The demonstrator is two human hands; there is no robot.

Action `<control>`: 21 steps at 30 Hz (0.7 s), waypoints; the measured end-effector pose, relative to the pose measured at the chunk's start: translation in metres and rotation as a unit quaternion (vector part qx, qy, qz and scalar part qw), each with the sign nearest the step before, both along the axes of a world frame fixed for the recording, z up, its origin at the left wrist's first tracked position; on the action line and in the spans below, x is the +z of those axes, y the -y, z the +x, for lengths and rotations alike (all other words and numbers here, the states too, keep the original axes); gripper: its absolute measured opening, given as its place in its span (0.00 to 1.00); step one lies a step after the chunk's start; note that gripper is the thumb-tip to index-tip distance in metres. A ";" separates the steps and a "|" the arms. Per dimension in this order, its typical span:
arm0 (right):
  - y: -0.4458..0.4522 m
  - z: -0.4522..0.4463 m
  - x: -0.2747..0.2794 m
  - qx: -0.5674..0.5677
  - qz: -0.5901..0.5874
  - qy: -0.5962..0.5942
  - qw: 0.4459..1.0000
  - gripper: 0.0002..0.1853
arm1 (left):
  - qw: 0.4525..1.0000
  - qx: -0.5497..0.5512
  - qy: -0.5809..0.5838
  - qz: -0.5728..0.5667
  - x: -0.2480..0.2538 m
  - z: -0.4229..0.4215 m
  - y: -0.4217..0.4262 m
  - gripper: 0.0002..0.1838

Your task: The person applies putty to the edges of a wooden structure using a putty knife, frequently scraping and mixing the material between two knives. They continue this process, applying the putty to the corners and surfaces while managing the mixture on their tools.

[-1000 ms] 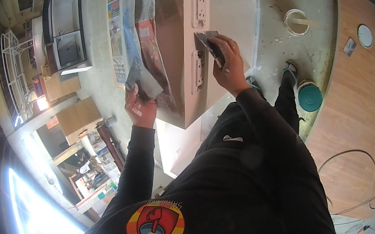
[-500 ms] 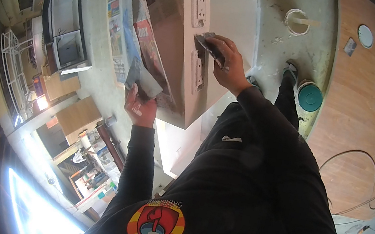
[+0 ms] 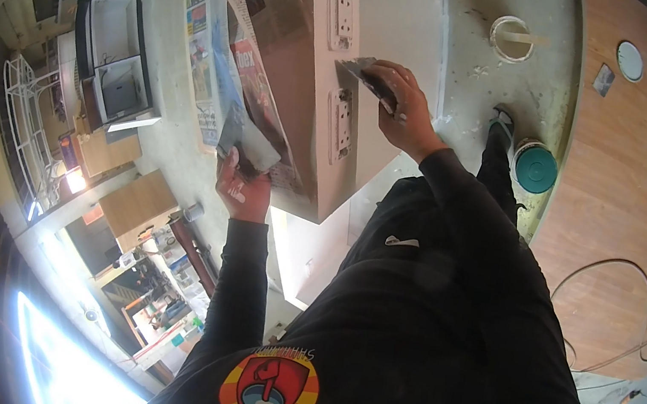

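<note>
My right hand (image 3: 410, 116) is closed on a putty knife (image 3: 369, 77), whose blade meets the narrow pale face (image 3: 329, 73) of a box-like structure. That blade lies between two outlets, an upper one (image 3: 340, 15) and a lower one (image 3: 339, 125). My left hand (image 3: 244, 190), with white smears on its fingers, grips a wide grey scraper (image 3: 249, 146) at the structure's lower left corner. Newspaper (image 3: 251, 72) and a brown see-through sheet (image 3: 281, 47) cover the side of the structure beside that scraper.
On the floor at the upper right are an open bucket (image 3: 511, 40) with a stick across it and a bucket with a green lid (image 3: 535, 169). A wooden board (image 3: 628, 195) at the right bears a cable and a white lid (image 3: 629, 62). Black-edged cabinet (image 3: 119, 36) at left.
My right hand has shifted slightly right with the putty knife, away from the outlets. My left hand has hardly moved. The newspaper's upper part has swung left.
</note>
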State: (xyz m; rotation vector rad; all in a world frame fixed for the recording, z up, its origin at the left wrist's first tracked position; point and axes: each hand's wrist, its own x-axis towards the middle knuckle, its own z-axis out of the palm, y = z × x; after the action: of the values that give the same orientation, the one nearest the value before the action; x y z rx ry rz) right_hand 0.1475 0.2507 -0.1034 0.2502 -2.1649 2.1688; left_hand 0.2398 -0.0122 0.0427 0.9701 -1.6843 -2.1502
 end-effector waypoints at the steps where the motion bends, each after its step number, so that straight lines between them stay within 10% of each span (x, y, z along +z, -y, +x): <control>1: 0.002 0.000 0.001 0.001 -0.001 0.001 1.000 0.30 | 1.000 0.001 -0.002 0.007 0.001 0.000 -0.002 0.21; 21: -0.046 0.003 0.020 0.103 -0.037 0.012 0.994 0.32 | 0.994 -0.074 -0.005 0.082 0.041 -0.001 -0.025 0.20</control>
State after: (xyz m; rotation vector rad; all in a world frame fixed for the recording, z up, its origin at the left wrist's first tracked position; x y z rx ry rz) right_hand 0.1510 0.2963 -0.0836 0.4643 -2.1527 2.3630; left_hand 0.2390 0.0123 0.0840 0.8986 -1.6434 -2.4166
